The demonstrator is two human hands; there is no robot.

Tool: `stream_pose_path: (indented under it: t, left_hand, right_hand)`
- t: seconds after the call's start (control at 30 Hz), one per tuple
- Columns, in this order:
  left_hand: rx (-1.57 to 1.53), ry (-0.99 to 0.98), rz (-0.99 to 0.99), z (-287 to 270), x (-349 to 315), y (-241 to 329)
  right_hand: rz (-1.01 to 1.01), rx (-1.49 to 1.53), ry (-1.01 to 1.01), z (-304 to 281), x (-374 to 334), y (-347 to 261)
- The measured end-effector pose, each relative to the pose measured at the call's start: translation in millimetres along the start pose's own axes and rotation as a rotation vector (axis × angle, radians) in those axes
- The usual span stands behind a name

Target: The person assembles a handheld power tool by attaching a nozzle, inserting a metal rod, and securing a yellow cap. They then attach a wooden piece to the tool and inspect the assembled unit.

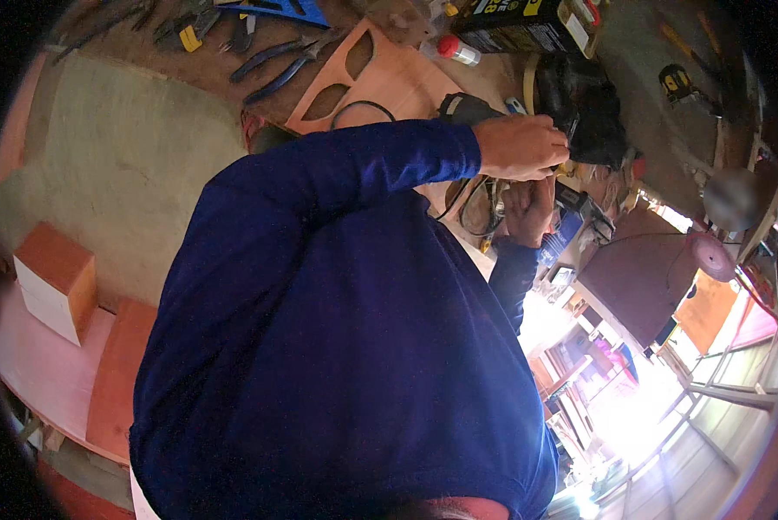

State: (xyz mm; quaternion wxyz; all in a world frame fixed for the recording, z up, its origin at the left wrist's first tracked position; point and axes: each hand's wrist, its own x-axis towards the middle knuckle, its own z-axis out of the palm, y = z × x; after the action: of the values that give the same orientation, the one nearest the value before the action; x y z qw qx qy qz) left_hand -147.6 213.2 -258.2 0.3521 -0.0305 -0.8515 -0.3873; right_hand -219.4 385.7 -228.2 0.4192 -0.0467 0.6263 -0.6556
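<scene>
My left hand [517, 147] reaches across from the left in a dark blue sleeve, its fingers curled together. Just below it is my right hand [527, 211], fingers bent upward, with the fingertips of both hands meeting. Whatever small dark thing lies between them is mostly hidden, and I cannot make it out. Directly beyond the hands lies a crumpled black thing [592, 113], perhaps a bag. A dark grey object [468, 108] sits beside the left wrist. A thin board with leaf-shaped cutouts [402, 74] lies beyond my left forearm, and black cable [475, 208] loops beside the right hand.
Blue-handled pliers [276, 69], a blue set square [289, 10] and a white bottle with a red cap [460, 49] lie farther back. A black and yellow box [523, 26] stands at the far edge. A yellow tape measure [677, 82] rests right. A wooden box [55, 277] sits left.
</scene>
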Motion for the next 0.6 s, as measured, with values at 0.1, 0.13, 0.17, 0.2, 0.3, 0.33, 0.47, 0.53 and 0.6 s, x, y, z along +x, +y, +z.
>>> stream_pose_path:
  t: [0.1,0.13,0.17,0.2,0.3,0.33,0.47,0.53,0.6]
  left_hand:
    - [-0.004,0.012,0.048,-3.1,0.7,-1.2]
    - [0.004,-0.006,0.053,-4.7,1.1,-0.4]
    - [-0.02,0.032,0.042,-6.7,1.5,0.5]
    - [-0.035,0.041,0.014,-8.9,1.1,2.3]
    - [-0.041,0.009,-0.092,-17.5,2.3,6.0]
    - [-0.042,0.014,-0.118,-19.8,3.0,7.5]
    - [0.013,-0.058,-0.085,-29.0,8.9,6.4]
    - [0.015,-0.124,-0.03,-32.9,13.4,2.8]
    - [-0.029,-0.186,-0.043,-36.0,18.7,-1.7]
  right_hand:
    - [-0.01,0.013,-0.131,6.4,-1.9,-2.1]
    - [-0.013,-0.001,-0.11,7.3,-2.3,-2.0]
    - [0.013,-0.029,-0.021,8.1,-1.3,-1.7]
    - [-0.02,-0.03,-0.05,8.5,-2.3,-1.4]
    - [-0.031,-0.037,-0.018,12.2,-2.8,-0.1]
    - [-0.031,-0.02,-0.051,13.6,-4.5,-0.2]
    - [-0.007,0.025,-0.077,22.1,-9.3,-1.0]
    - [-0.011,0.006,-0.05,26.3,-10.8,-1.0]
    - [-0.014,-0.008,-0.005,28.8,-11.4,-0.6]
